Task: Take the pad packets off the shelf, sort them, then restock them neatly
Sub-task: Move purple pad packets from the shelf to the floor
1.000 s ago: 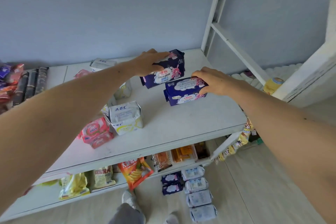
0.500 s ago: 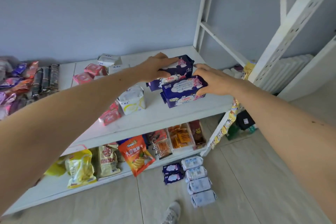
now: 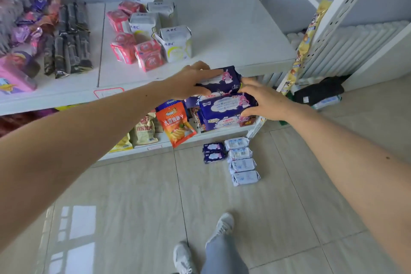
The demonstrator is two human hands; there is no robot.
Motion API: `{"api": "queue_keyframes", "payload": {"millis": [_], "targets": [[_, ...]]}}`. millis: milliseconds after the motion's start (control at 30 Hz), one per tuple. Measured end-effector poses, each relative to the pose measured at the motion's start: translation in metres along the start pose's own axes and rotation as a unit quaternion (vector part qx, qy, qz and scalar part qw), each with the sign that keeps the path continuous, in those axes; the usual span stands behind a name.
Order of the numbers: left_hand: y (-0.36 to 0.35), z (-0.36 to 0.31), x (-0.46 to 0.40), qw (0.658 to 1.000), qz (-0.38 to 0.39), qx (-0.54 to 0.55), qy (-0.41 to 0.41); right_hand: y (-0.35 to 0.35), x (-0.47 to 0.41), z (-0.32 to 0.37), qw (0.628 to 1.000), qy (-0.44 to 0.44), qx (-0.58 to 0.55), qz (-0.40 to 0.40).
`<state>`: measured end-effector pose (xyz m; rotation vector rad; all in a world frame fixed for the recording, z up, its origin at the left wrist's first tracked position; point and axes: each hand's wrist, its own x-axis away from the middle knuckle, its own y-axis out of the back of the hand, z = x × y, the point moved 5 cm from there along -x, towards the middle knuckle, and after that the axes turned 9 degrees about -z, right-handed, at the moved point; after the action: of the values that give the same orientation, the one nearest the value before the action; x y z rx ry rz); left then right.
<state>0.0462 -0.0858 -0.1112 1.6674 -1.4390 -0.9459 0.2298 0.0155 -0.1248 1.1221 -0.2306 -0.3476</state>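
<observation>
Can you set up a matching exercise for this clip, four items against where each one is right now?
Things:
1. White ABC packets
2. Pale blue packets
3. Upper dark blue packet
4. Orange snack bag

Places:
A. In a row on the floor tiles
B. Gripped by the left hand
C. On the top shelf, beside red packets
D. Leaning at the lower shelf's front edge

Pairs: 1-C, 2-A, 3-B, 4-D
</observation>
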Motion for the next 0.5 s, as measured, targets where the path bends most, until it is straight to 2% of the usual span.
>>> {"api": "queue_keyframes", "payload": {"millis": [167,500], "targets": [[-0.084,0.027,0.026,1.000,0.011,0.012,0.027,-0.079,0.019,-0.031,0.999,-0.024,-0.005,0.033],[-0.323,0.103,0.060,0.993,0.027,0.051,0.106,-0.289,0.059,-0.136,0.995,-0.032,-0.071,0.064]]}}
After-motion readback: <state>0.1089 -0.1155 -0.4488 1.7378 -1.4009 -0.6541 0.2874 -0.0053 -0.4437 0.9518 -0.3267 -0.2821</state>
